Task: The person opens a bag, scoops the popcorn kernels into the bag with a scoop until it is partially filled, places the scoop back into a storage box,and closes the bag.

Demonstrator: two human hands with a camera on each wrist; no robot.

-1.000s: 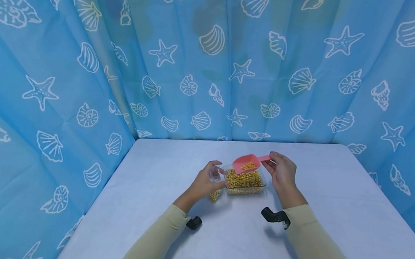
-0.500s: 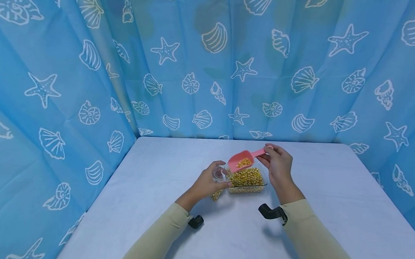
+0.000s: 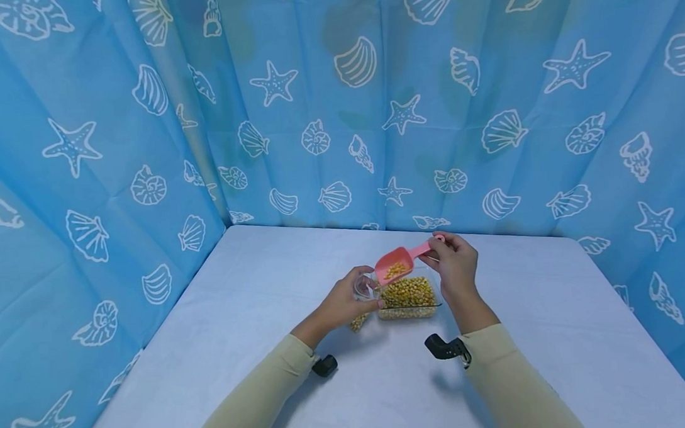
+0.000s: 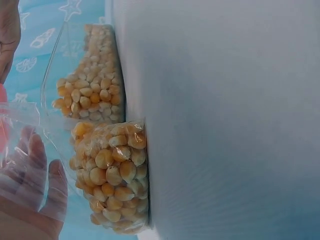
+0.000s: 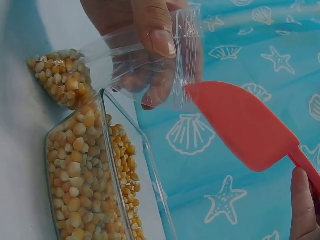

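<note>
In the head view my left hand [image 3: 341,300] holds a clear zip bag, its mouth spread open by the fingers. The lower part of the bag [image 4: 112,177], filled with corn kernels, rests on the table in the left wrist view. My right hand [image 3: 459,266] pinches the handle of a pink scoop [image 3: 382,264] that carries more kernels. The scoop slopes down to the left, its tip right at the bag's mouth in the right wrist view. Below it stands a clear rectangular container [image 5: 105,130] heaped with corn kernels [image 3: 409,291], close beside the bag.
A white cloth covers the table [image 3: 254,292]. Behind it and at the sides hangs a blue curtain [image 3: 329,164] printed with shells and starfish. Black wrist cameras [image 3: 446,347] sit under both forearms.
The right hand has brought the scoop left to the bag's mouth and raised its handle, so the scoop tilts more steeply. The left hand keeps its hold on the bag.
</note>
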